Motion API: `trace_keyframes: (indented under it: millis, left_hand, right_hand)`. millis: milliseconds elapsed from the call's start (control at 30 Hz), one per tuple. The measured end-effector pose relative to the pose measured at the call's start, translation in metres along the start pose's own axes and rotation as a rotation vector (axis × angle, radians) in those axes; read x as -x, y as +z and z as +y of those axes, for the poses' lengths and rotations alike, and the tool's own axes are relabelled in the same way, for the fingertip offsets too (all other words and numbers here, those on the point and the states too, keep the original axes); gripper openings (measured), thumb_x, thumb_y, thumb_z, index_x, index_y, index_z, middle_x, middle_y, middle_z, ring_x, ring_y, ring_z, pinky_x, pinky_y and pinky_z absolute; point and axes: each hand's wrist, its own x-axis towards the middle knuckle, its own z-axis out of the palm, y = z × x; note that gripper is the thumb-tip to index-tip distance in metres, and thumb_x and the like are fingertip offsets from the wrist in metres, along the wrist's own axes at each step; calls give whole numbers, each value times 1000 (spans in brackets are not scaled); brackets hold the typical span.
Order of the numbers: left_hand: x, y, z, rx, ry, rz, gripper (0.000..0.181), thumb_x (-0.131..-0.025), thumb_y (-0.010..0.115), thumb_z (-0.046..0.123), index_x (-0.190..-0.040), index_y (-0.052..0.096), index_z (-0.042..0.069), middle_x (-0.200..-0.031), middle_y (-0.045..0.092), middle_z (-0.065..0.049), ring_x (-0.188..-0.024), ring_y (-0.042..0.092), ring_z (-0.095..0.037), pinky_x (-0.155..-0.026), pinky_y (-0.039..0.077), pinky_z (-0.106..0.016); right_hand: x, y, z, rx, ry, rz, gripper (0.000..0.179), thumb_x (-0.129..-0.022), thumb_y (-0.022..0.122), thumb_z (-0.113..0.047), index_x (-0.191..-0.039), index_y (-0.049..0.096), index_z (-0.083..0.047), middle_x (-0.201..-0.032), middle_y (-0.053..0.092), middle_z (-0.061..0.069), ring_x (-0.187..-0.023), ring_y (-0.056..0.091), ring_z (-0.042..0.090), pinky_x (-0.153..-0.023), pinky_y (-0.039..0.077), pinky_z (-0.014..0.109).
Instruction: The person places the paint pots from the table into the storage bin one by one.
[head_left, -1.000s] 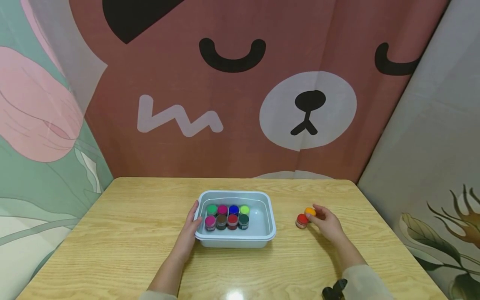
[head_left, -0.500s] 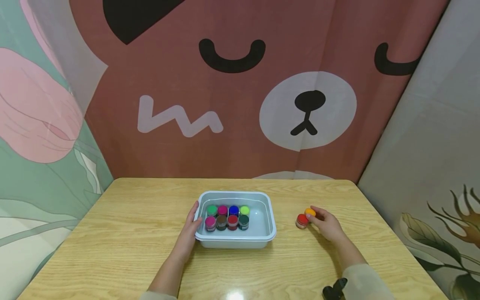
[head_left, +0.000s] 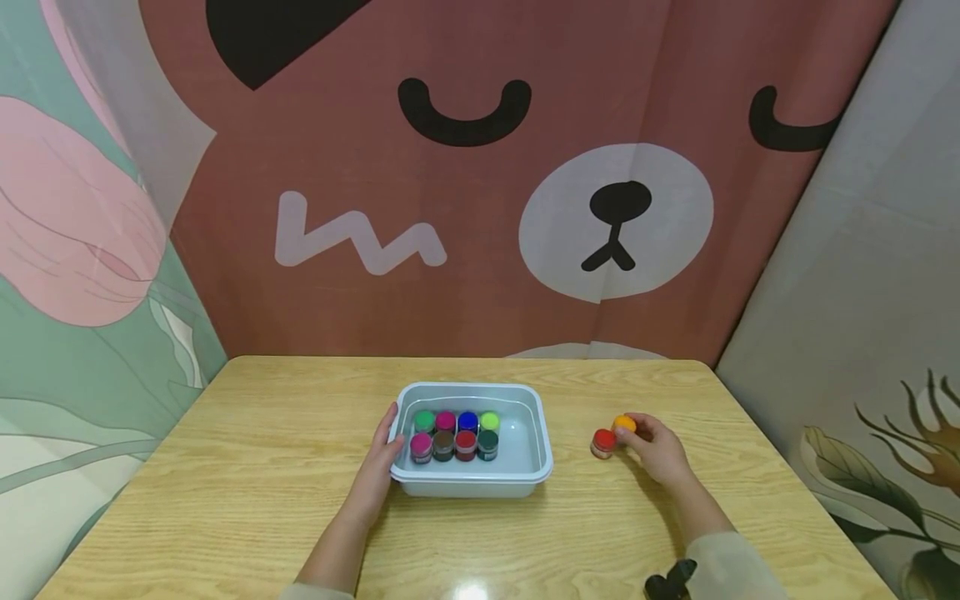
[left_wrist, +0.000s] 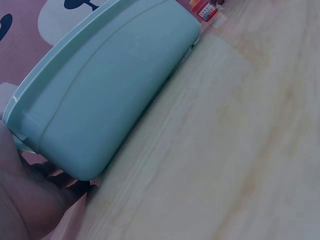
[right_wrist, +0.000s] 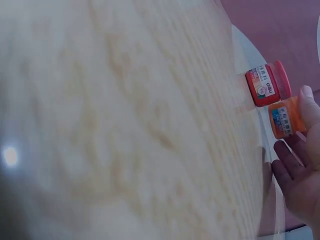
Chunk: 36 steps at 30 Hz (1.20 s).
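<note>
My left hand (head_left: 377, 467) grips the left end of a pale blue plastic bin (head_left: 528, 479), its thumb at the rim and fingers along the outer wall. In the left wrist view those fingers bend around the end of the bin (left_wrist: 110, 85). Two rows of small paint jars (head_left: 454, 433) with coloured lids stand inside the bin, toward its left. Right of the bin, my right hand (head_left: 660, 450) pinches an orange paint jar (head_left: 624, 424) between thumb and fingers. Close beside it a red paint jar (right_wrist: 264, 86) stands upright on the table, labelled like the orange jar (right_wrist: 283, 120).
The wooden table (head_left: 225, 483) extends around the bin on all sides. A printed curtain (head_left: 480, 317) hangs behind the table's far edge. Near the right sleeve (head_left: 731, 567) is a black object (head_left: 670, 581).
My right hand and the orange jar have shifted slightly right, and the red jar sits marginally farther left. The left hand and bin have stayed in place.
</note>
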Motion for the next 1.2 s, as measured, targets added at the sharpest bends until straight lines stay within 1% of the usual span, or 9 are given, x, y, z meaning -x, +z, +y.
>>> trace_keyframes:
  millis: [133,200,300,467,533,633,767,1000,1200]
  left_hand:
    - [0,0,0,-5,-4,2,58,-105,32,27,-159,11,28,-167,2,-10,-153,-5,-39,-119,-1,-66]
    - [0,0,0,-7,-9,1,58,-105,32,27,-159,11,29,-167,2,-10,-153,-5,-39,-118,-1,-66]
    - [0,-1,0,-7,-12,0,58,-105,32,28,-159,10,29,-167,2,-10,-153,-5,-39,-118,-1,-67]
    - [1,0,1,-3,-6,-2,58,-105,32,27,-159,10,29,-167,2,-10,-153,-5,-39,-118,-1,-66]
    - [1,0,1,-5,-5,-3,58,-105,32,27,-159,10,29,-167,2,-10,-153,-5,-39,-118,-1,-66]
    - [2,0,1,-4,1,-3,58,-105,32,26,-159,11,28,-167,2,-9,-153,-5,-39,-118,-1,-67]
    - [2,0,1,-4,11,-2,59,-104,33,25,-159,11,27,-167,2,-9,-153,-5,-38,-118,-1,-67]
    - [2,0,0,2,15,-2,59,-104,33,25,-159,12,26,-167,3,-8,-153,-5,-37,-119,-2,-66]
    - [2,0,1,2,9,0,58,-104,33,25,-159,12,27,-167,3,-8,-153,-5,-37,-118,-2,-66]
  right_hand:
    - [1,-1,-2,-27,15,24,62,-98,55,-43,-141,43,2,-139,51,24,-126,51,35,-104,44,40]
    - [2,-2,-3,-34,18,37,64,-98,54,-45,-141,42,1,-140,50,24,-128,50,36,-105,43,41]
    - [2,-4,-5,-44,17,51,66,-97,54,-47,-141,42,0,-141,50,23,-130,49,34,-102,45,31]
    - [4,-5,-12,-78,3,82,64,-96,54,-49,-138,42,-2,-138,52,20,-128,50,29,-85,42,7]
    - [5,-5,-15,-77,2,92,65,-96,52,-51,-138,41,-3,-137,52,17,-123,53,23,-80,41,5]
    - [6,-5,-20,-93,-19,101,65,-97,51,-51,-139,39,-3,-137,51,17,-108,55,3,-79,44,6]
    - [6,-4,-25,-134,-69,117,58,-99,54,-41,-138,39,-1,-133,52,19,-90,50,-15,-78,47,7]
    - [7,-1,-38,-175,-117,108,54,-96,60,-35,-140,48,-5,-120,56,11,-87,55,-12,-79,52,9]
    - [10,0,-47,-261,-83,55,60,-92,67,-35,-141,49,-6,-120,58,3,-90,60,-11,-82,53,11]
